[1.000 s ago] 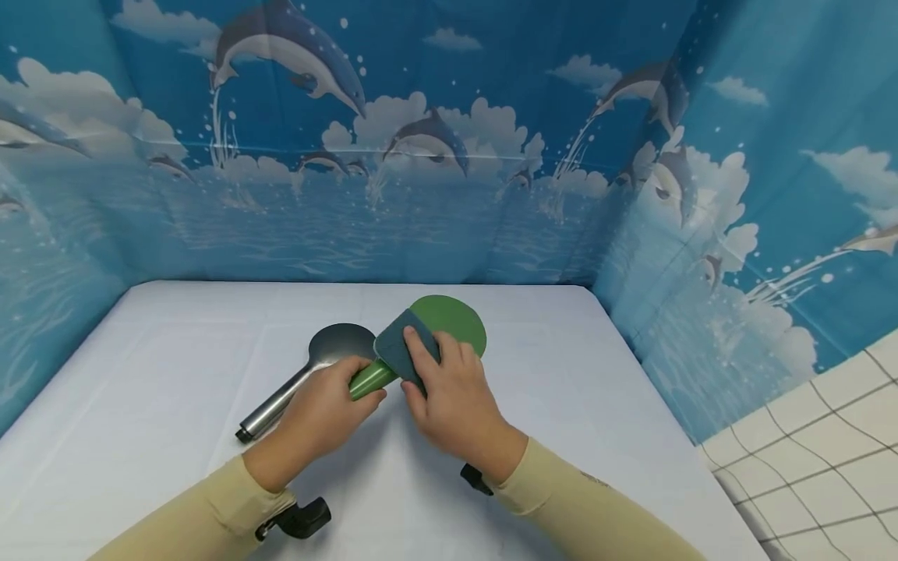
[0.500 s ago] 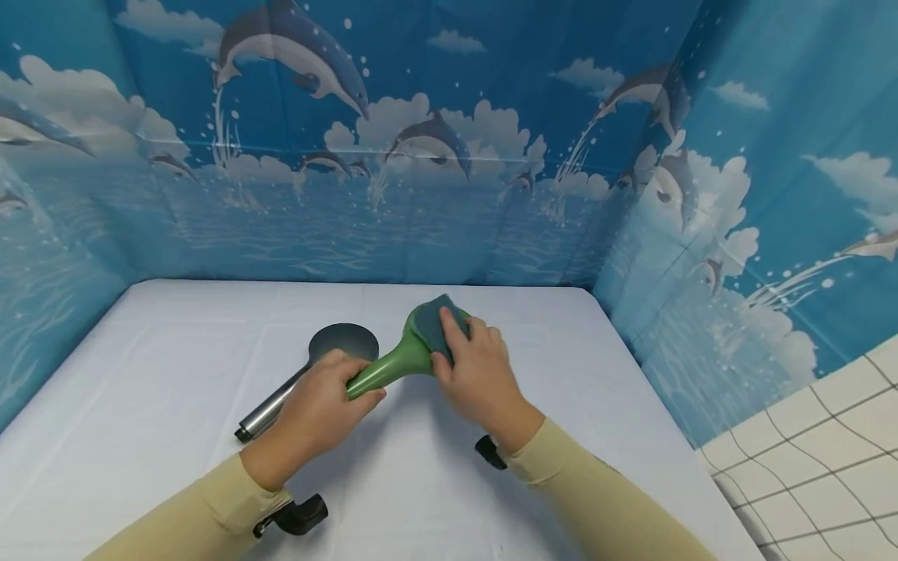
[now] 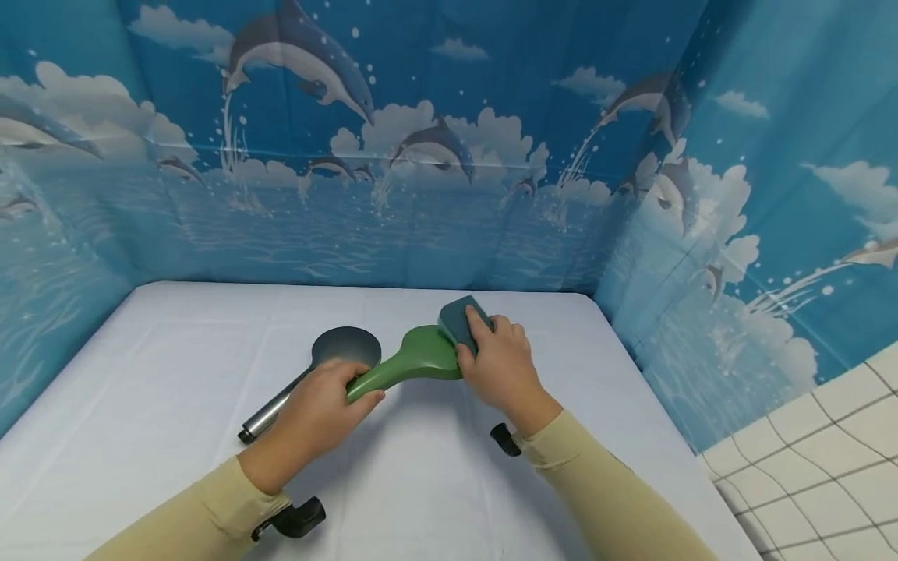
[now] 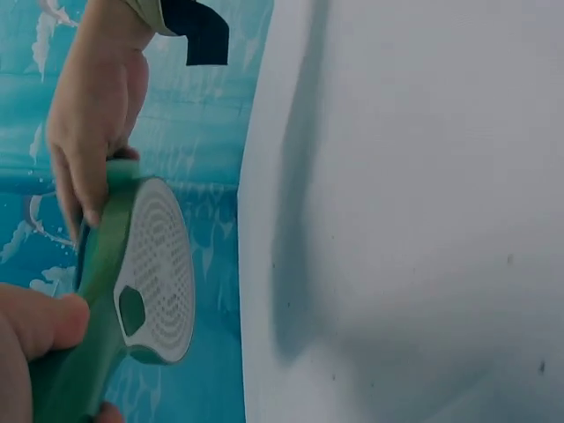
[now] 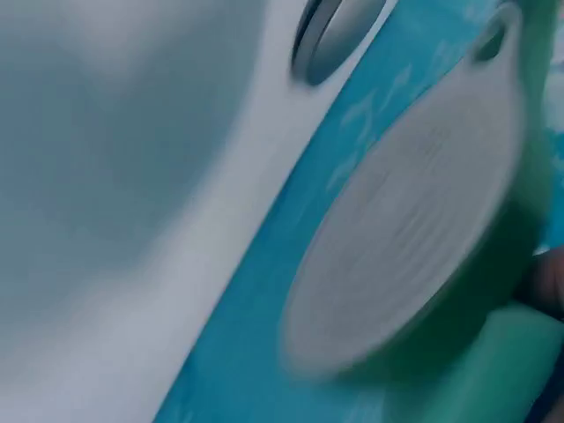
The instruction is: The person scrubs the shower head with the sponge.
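Item: green shower head [image 3: 414,360], held above the white table [image 3: 175,366], centre. Your left hand [image 3: 319,417] wraps its handle; your right hand [image 3: 501,366] grips a dark sponge [image 3: 457,321] against the head's far back. Wiping under way; finish cannot be judged. Grey shower head [image 3: 330,354] lies left, untouched.

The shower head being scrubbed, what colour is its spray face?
The shower head has a white perforated face in a green body, clearest in the left wrist view.
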`<state>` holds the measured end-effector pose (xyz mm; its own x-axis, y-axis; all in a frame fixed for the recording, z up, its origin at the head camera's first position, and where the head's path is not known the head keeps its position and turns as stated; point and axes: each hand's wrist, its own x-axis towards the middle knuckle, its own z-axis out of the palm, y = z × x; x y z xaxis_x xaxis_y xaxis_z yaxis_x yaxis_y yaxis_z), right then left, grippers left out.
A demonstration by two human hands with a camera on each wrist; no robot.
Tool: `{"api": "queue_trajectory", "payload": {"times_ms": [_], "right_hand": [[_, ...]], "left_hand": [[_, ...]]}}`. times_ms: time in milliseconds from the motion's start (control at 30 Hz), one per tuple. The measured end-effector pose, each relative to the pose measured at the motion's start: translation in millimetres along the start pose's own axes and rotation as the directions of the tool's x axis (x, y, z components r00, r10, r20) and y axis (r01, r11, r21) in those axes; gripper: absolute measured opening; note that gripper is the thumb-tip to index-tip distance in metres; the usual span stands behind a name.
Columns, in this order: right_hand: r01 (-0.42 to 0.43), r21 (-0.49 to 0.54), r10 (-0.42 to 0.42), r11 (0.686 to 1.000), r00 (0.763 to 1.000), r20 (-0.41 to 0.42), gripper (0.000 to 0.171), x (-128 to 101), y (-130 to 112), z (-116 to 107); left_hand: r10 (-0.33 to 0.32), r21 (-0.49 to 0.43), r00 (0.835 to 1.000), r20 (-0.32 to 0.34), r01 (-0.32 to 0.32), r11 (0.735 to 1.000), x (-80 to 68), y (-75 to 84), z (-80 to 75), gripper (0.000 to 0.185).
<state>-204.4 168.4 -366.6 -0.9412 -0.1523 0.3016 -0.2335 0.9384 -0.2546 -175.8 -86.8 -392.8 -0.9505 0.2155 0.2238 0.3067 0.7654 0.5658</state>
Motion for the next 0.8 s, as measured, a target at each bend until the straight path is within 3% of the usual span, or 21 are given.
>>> {"api": "queue_trajectory", "payload": {"times_ms": [100,233,300,367,500,600,700,800], "right_hand": [[0.156,0.019,-0.156,0.988,0.988,-0.005,0.064,-16.4,-21.8,5.5],[0.356,-0.062,-0.361,0.932,0.927,-0.106,0.064,-31.8,-43.3,12.9],[0.344,-0.115,-0.359,0.932,0.92,-0.155,0.064,-29.5,-41.7,12.3],[0.281,-0.139,-0.305,0.949,0.933,-0.191,0.064,-22.0,-33.5,8.4],[0.114,-0.075,-0.126,0.991,0.975,-0.185,0.064,-5.2,-11.2,-2.6],[0.05,-0.042,-0.057,0.998,0.983,-0.174,0.064,-1.2,-3.8,-6.1],[0.12,-0.072,-0.134,0.99,0.965,-0.225,0.064,-7.6,-14.3,1.0],[0.27,-0.16,-0.304,0.95,0.917,-0.258,0.064,-20.2,-33.1,16.4]], "left_hand": [[0.023,-0.008,1.0,0.004,-0.023,1.0,1.1,1.2,2.8,0.035],[-0.001,-0.08,0.999,0.033,0.003,0.997,1.4,2.8,3.3,0.034],[-0.037,-0.111,0.998,0.053,0.043,0.993,1.4,3.4,1.9,0.035],[-0.074,-0.134,0.995,0.069,0.083,0.988,1.5,4.4,-0.1,0.037],[-0.135,-0.184,0.986,0.1,0.152,0.971,1.1,4.9,-3.1,0.036],[-0.166,-0.255,0.977,0.137,0.196,0.947,1.6,6.0,-3.0,0.038],[-0.17,-0.337,0.971,0.167,0.219,0.916,3.6,8.3,-1.3,0.04],[-0.163,-0.42,0.966,0.203,0.236,0.876,5.2,10.5,1.1,0.042]]}}
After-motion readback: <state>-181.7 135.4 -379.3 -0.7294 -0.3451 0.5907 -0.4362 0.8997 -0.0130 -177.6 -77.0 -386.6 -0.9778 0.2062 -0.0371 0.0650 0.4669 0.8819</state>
